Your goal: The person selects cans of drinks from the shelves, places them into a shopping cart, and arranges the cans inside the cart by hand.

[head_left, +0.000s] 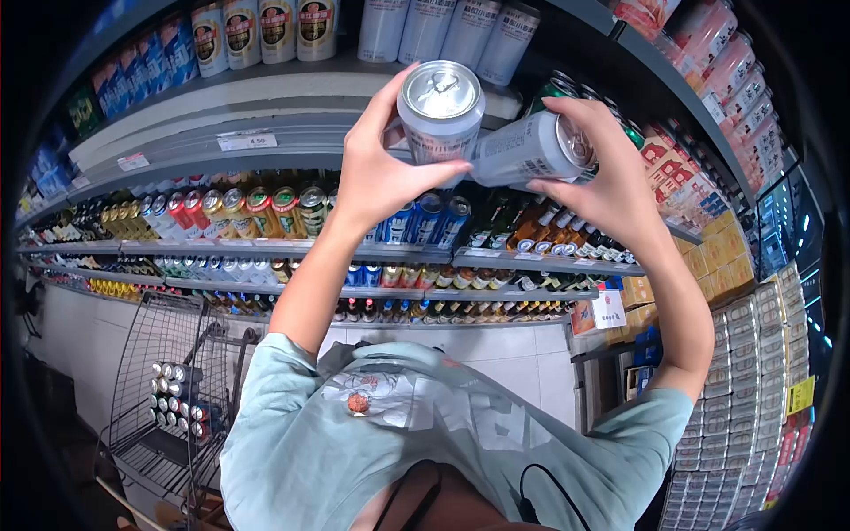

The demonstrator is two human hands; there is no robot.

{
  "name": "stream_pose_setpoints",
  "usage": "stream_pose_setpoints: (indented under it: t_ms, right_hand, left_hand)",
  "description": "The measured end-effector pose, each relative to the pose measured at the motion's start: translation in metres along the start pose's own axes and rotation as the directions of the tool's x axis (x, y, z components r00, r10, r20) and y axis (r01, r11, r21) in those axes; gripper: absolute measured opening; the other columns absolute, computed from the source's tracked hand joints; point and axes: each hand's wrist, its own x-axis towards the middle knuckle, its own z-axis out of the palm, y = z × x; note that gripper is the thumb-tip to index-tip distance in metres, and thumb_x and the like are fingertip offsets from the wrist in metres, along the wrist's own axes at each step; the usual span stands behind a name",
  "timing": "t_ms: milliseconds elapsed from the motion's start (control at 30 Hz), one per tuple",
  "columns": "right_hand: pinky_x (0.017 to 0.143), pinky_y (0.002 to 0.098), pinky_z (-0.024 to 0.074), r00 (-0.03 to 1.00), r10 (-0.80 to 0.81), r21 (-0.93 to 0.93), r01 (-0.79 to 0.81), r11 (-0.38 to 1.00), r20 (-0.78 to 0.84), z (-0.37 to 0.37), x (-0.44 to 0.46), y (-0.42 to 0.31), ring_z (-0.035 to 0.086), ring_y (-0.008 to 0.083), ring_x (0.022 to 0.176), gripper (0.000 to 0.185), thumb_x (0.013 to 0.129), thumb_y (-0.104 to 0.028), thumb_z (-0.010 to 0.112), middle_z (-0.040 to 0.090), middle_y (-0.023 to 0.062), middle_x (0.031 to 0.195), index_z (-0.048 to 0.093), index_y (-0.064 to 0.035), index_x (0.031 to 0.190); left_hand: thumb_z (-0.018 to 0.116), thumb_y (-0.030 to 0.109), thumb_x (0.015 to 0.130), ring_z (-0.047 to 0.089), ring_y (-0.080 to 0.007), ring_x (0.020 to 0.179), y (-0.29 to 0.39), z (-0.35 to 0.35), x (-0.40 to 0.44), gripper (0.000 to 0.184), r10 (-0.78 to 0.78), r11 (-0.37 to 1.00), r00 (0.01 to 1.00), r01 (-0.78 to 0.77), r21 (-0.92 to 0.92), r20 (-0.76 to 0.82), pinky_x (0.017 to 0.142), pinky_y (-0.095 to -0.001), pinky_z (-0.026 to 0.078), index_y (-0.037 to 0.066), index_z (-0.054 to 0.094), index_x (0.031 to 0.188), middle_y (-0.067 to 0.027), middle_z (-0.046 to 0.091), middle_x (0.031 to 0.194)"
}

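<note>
Shelves (133,247) of drinks curve around us, cans and bottles in rows with their fronts outward, probably so that shoppers can read them. From the head camera, our only view, we look down past our shirt (292,434) at 2 raised hands, each closed around a pale can, in front of the upper shelf (310,93).

Our left hand (376,164) wraps the left can (443,133) from the side, thumb across its lower front; it stands nearly upright, lid towards us, which would guard against slipping. Our right hand (611,190) pinches the right can (518,152) near its lid, fingers above and thumb below, leaving much of the side bare, perhaps for reading the print. That can leans well over, its base beside the left can; whether they touch we cannot tell.

Behind them, 4 similar tall cans (474,35) stand in line. Low on our left, a wire cart (168,445) holds grouped cans (181,389), its sides likely stopping them rolling off.
</note>
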Motion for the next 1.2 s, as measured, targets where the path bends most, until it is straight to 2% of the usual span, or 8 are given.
stream_pose_setpoints:
  t_ms: [133, 300, 400, 533, 633, 733, 867, 1200]
  right_hand:
    - [0.098, 0.0342, 0.0486, 0.994, 0.036, 0.281, -0.063, 0.958, 0.099, 0.033, -0.048, -0.030, 0.061, 0.0253, 0.113, 0.083, 0.061, -0.011, 0.093, 0.060, 0.0126, 0.124, 0.057, -0.0050, 0.135]
    - [0.099, 0.0348, 0.0484, 0.955, 0.075, 0.568, -0.232, 0.789, 0.286, 0.135, -0.119, -0.074, 0.060, 0.0259, 0.115, 0.083, 0.061, -0.009, 0.094, 0.057, 0.0127, 0.123, 0.056, -0.0058, 0.135]
    - [0.102, 0.0381, 0.0469, 0.929, 0.045, 0.596, -0.272, 0.755, 0.367, 0.197, -0.155, -0.121, 0.058, 0.0300, 0.120, 0.090, 0.062, -0.011, 0.094, 0.057, 0.0148, 0.126, 0.051, -0.0047, 0.140]
    - [0.101, 0.0400, 0.0484, 0.900, -0.067, 0.682, -0.276, 0.677, 0.431, 0.274, -0.192, -0.193, 0.059, 0.0318, 0.119, 0.090, 0.062, -0.010, 0.093, 0.055, 0.0164, 0.131, 0.050, -0.0029, 0.141]
    - [0.098, 0.0381, 0.0502, 0.865, -0.164, 0.756, -0.305, 0.579, 0.475, 0.299, -0.193, -0.254, 0.061, 0.0306, 0.115, 0.085, 0.062, -0.009, 0.093, 0.054, 0.0158, 0.129, 0.052, -0.0026, 0.137]
    - [0.099, 0.0380, 0.0509, 0.839, -0.343, 0.844, -0.227, 0.486, 0.423, 0.318, -0.183, -0.304, 0.060, 0.0327, 0.117, 0.078, 0.062, -0.007, 0.091, 0.055, 0.0168, 0.129, 0.055, -0.0019, 0.131]
    - [0.100, 0.0378, 0.0514, 0.811, -0.464, 0.882, -0.128, 0.453, 0.355, 0.339, -0.157, -0.362, 0.061, 0.0331, 0.119, 0.079, 0.063, -0.009, 0.093, 0.058, 0.0170, 0.130, 0.055, -0.0027, 0.132]
    - [0.103, 0.0381, 0.0507, 0.589, -0.607, 0.841, -0.288, 0.458, 0.533, 0.428, -0.055, -0.471, 0.064, 0.0272, 0.120, 0.089, 0.063, -0.008, 0.092, 0.064, 0.0146, 0.132, 0.048, -0.0033, 0.140]
  left_hand:
    - [0.096, 0.014, 0.059, 0.061, -0.0209, 0.122, 0.015, -0.029, -0.089, 0.111, -0.293, 0.932, 0.952, 0.305, -0.194, 0.089, 0.098, -0.0347, 0.054, 0.002, 0.037, 0.152, -0.0135, 0.059, 0.137]
    - [0.091, 0.009, 0.065, 0.059, -0.0262, 0.126, 0.062, -0.065, -0.243, 0.116, -0.642, 0.759, 0.766, 0.641, -0.111, 0.026, 0.105, -0.0409, 0.050, 0.008, 0.025, 0.159, -0.0178, 0.055, 0.141]
    - [0.088, 0.007, 0.068, 0.056, -0.0282, 0.130, 0.096, -0.090, -0.325, 0.115, -0.717, 0.695, 0.690, 0.719, -0.027, -0.097, 0.106, -0.0437, 0.050, 0.008, 0.020, 0.160, -0.0197, 0.052, 0.143]
    - [0.086, 0.009, 0.067, 0.060, -0.0263, 0.124, 0.153, -0.133, -0.409, 0.110, -0.824, 0.501, 0.471, 0.865, -0.018, -0.316, 0.104, -0.0405, 0.050, 0.003, 0.023, 0.157, -0.0163, 0.055, 0.138]
    - [0.085, 0.007, 0.065, 0.060, -0.0233, 0.122, 0.194, -0.169, -0.446, 0.104, -0.798, 0.451, 0.375, 0.891, -0.054, -0.472, 0.103, -0.0398, 0.049, 0.002, 0.029, 0.153, -0.0139, 0.057, 0.134]
    - [0.084, 0.003, 0.065, 0.061, -0.0225, 0.117, 0.220, -0.203, -0.483, 0.093, -0.659, 0.520, 0.391, 0.854, -0.013, -0.642, 0.102, -0.0384, 0.050, 0.003, 0.036, 0.144, -0.0121, 0.059, 0.126]
    - [0.084, 0.004, 0.065, 0.060, -0.0223, 0.117, 0.255, -0.236, -0.501, 0.096, -0.604, 0.410, 0.221, 0.910, -0.060, -0.766, 0.101, -0.0387, 0.049, 0.004, 0.032, 0.146, -0.0126, 0.057, 0.126]
    - [0.086, 0.010, 0.065, 0.059, -0.0271, 0.121, 0.264, -0.340, -0.475, 0.093, -0.405, 0.338, 0.202, 0.939, 0.059, -0.892, 0.104, -0.0388, 0.047, 0.004, 0.037, 0.144, -0.0148, 0.058, 0.128]
